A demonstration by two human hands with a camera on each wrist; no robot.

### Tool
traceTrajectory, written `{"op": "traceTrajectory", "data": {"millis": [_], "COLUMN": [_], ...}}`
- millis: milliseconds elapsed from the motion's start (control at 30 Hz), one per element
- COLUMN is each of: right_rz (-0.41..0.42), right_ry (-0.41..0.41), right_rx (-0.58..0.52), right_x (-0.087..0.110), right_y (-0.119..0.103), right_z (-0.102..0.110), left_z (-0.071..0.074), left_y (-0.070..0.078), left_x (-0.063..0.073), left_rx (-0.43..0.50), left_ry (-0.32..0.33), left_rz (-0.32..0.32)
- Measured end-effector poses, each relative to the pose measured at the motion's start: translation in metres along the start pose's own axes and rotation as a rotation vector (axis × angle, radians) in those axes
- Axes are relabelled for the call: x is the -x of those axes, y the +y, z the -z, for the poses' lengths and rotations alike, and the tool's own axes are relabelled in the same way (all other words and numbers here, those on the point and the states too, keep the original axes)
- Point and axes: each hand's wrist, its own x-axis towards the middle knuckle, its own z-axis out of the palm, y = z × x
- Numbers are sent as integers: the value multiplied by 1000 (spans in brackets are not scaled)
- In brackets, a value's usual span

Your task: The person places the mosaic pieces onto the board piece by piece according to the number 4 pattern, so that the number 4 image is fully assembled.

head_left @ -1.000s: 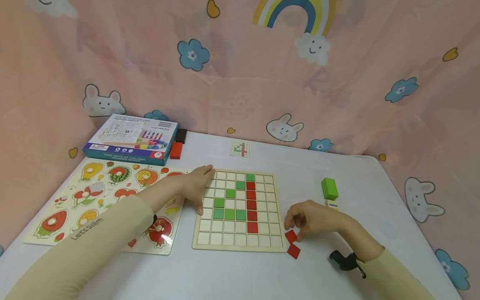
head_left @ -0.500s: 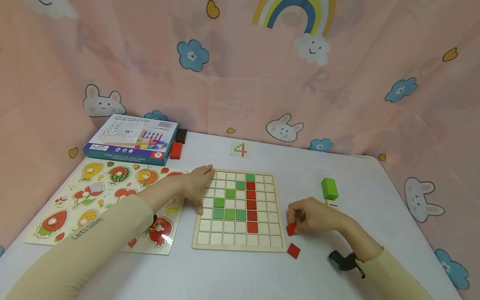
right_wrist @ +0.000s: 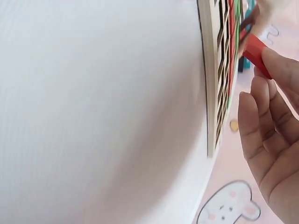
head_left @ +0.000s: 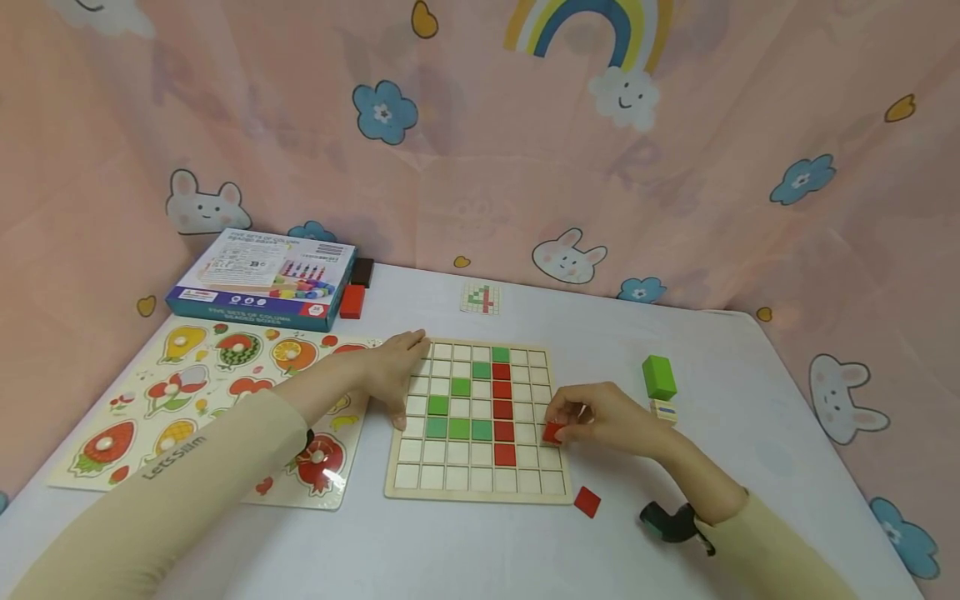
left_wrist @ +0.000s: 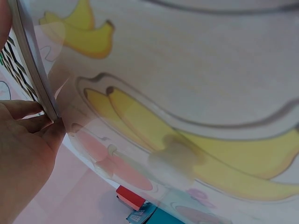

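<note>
My right hand pinches a red square tile over the right edge of the wooden grid board. In the right wrist view, thumb and fingertip hold the tile near its end while the other fingers are bent loosely. My left hand rests along the board's left edge, fingers and thumb spread; the left wrist view has its fingertips touching the rim. Green tiles form a diagonal and a short row on the grid, and red tiles fill one column. Another red tile lies on the table beside the board's near right corner.
A fruit puzzle board lies under my left forearm. Behind it are a boxed toy set, a red block and a dark block. A small pattern card lies behind the grid; a green block stands right.
My right hand has pinched one of the two loose red tiles, lifted it from the table and carried it up and left over the grid's right edge. The left hand stays put.
</note>
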Motion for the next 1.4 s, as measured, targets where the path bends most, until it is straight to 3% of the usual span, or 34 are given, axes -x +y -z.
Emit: {"op": "traceTrajectory", "data": {"millis": [267, 533, 900, 1167, 1400], "right_rz": [27, 77, 68, 65, 53], "right_ry": [-80, -147, -152, -137, -143], "right_rx": [-67, -81, 0, 63, 48], "right_x": [-10, -16, -17, -16, -3], "right_y": [-24, -33, -39, -40, -28], "right_z": [-21, -37, -49, -48, -28], "left_z": [0, 0, -1, -1, -1], "left_y": [-1, -2, -2, -2, -1], "left_x": [0, 0, 0, 1, 1], "left_rx": [2, 9, -2, -3, 2], "left_ry": [-3, -6, 0, -2, -3], "left_rz": [-2, -3, -14, -11, -10]}}
